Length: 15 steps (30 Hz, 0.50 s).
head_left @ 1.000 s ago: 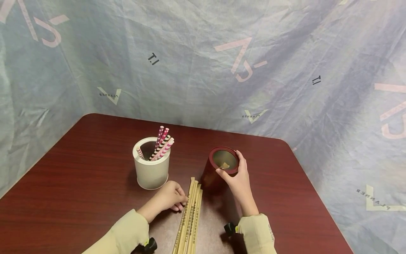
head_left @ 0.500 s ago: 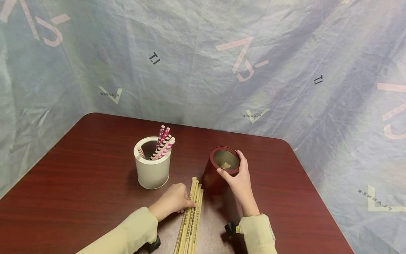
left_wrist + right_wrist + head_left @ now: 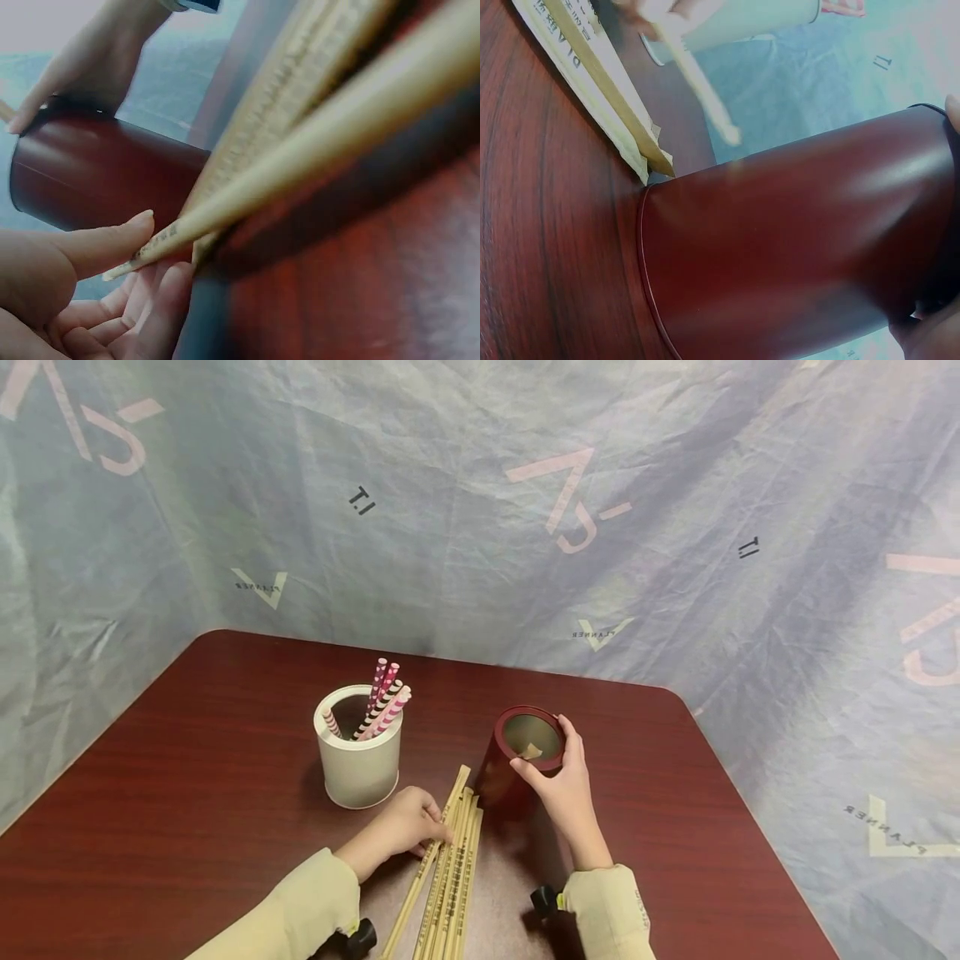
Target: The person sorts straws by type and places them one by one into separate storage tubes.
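Beside the red canister (image 3: 501, 783) that the spread right hand (image 3: 562, 785) gripped, the left hand (image 3: 401, 828) pinched one paper-wrapped stick (image 3: 415, 893), seemingly best lifted singly

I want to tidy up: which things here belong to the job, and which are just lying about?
Apparently in use:
paper-wrapped stick, pinched by the left hand
other wrapped sticks, beside it
dark red canister, held by the right hand

Apparently just standing by:
white canister, untouched
patterned straws inside it
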Tool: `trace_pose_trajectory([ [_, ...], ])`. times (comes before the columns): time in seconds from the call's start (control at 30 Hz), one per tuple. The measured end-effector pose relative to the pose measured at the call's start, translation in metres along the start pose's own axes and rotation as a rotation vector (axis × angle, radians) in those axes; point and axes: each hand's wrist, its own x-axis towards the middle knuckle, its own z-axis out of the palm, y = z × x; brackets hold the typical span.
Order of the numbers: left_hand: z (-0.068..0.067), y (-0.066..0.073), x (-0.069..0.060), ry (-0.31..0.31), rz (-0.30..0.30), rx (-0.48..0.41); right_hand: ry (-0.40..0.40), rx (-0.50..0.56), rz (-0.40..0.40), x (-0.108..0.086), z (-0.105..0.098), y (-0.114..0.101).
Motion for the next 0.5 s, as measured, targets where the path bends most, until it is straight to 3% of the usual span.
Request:
trace_pose_trajectory([
  [0.3,-0.019,0.027,-0.006,-0.016,0.14,-0.18,0.011,0.004,0.004,0.0,0.0,0.0],
  [0.4,-0.025,0.04,-0.011,0.012,0.182,-0.201,0.006,0.003,-0.002,0.0,0.0,0.0],
  [0.5,-0.032,0.053,-0.015,0.075,0.236,-0.16,-0.001,0.007,0.002,-0.001,0.0,-0.001],
])
